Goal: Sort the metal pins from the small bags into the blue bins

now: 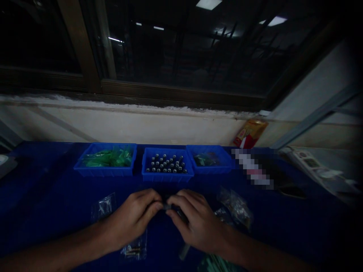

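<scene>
Both hands meet over the table, in front of the middle blue bin. The fingers of my left hand [141, 207] are closed in a pinch on one end of a small dark cylindrical part [166, 206]. My right hand [195, 219] is closed around the other end, its fingers curled. A dark length shows under the right fingers; I cannot tell whether it belongs to the same part. Below that hand lies a greyish stick-like piece [184, 252], partly hidden. The middle blue bin [167, 176] holds several dark cylindrical parts standing upright with shiny ring-shaped tops.
A blue bin [104, 172] at left holds green plastic bags. Another blue bin [214, 169] holds small bagged items. Clear bags [236, 207] lie right, one with brass-coloured pieces [133, 251] near my left forearm. Green strips [217, 263] sit below. A yellow-red packet [251, 134] leans against the wall.
</scene>
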The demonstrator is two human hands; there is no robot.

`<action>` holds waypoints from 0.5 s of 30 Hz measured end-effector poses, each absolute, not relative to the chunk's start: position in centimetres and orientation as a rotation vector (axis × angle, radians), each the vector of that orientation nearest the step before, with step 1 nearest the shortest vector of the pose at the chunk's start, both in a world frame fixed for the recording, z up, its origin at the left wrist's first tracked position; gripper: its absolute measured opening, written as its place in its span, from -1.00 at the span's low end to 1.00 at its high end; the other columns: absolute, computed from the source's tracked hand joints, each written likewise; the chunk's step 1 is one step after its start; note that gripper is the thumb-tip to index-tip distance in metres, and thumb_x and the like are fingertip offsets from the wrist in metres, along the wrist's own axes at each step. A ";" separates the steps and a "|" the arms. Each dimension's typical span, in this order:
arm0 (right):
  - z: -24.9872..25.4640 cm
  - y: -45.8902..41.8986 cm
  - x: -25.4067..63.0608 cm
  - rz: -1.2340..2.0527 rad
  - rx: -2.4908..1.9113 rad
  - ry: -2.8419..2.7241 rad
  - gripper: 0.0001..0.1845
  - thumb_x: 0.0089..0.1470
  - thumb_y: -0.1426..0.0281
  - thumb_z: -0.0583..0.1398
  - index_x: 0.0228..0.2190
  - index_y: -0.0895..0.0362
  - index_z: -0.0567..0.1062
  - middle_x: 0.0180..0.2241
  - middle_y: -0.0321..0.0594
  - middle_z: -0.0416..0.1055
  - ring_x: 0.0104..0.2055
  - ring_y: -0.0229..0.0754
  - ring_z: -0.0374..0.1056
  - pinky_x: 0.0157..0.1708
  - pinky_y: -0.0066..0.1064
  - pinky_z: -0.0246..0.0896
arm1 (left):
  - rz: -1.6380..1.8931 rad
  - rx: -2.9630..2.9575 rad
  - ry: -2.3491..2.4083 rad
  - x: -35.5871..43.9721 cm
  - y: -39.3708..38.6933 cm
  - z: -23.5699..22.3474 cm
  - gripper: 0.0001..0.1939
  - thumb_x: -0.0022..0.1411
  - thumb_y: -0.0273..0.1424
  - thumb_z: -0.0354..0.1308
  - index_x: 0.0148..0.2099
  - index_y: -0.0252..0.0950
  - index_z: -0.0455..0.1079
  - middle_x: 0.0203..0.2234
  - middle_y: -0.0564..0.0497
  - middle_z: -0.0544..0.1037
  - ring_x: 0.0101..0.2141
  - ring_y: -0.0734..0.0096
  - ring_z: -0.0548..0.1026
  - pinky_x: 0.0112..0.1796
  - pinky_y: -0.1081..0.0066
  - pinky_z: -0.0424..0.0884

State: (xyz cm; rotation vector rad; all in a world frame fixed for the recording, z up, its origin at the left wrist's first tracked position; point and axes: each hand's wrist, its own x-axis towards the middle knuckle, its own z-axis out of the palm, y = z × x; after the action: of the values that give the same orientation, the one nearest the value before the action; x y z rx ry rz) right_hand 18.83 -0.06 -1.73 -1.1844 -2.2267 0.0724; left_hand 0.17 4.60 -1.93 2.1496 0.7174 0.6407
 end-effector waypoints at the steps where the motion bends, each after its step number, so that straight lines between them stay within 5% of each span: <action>1: -1.7 0.0 18.8 0.078 -1.198 -2.210 -0.89 0.08 0.42 0.05 -0.33 0.16 0.35 -0.46 -0.25 0.36 -0.41 -0.27 0.28 -0.38 -0.40 0.19 | 0.637 2.148 0.717 0.1 4.5 -1.9 -0.86 0.27 -0.39 -0.09 -0.26 -0.31 0.27 -0.45 0.04 0.39 -0.42 0.48 0.37 -0.38 0.44 0.31; 5: -1.7 0.1 18.7 0.116 -1.224 -2.188 -0.85 0.11 0.43 0.01 -0.35 0.17 0.37 -0.47 -0.24 0.36 -0.41 -0.27 0.28 -0.37 -0.40 0.18 | 0.676 2.156 0.726 0.0 4.1 -2.0 -0.81 0.20 -0.41 0.02 -0.12 -0.30 0.21 -0.46 0.08 0.36 -0.51 0.53 0.32 -0.50 0.50 0.28; 15: -0.8 -0.8 18.3 -0.073 -1.101 -2.255 -0.82 0.02 0.37 0.09 -0.31 0.20 0.33 -0.43 -0.20 0.38 -0.39 -0.23 0.29 -0.35 -0.33 0.20 | 0.748 2.313 0.656 -0.2 3.7 -1.4 -0.80 0.28 -0.43 -0.14 -0.37 -0.33 0.24 -0.52 0.06 0.33 -0.48 0.50 0.33 -0.43 0.47 0.27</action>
State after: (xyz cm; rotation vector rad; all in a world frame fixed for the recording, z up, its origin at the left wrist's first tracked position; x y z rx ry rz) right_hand 18.29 -0.78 -0.82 -1.1007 -2.2550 -0.0731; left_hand -0.21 3.68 -1.36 2.3129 0.6560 0.7477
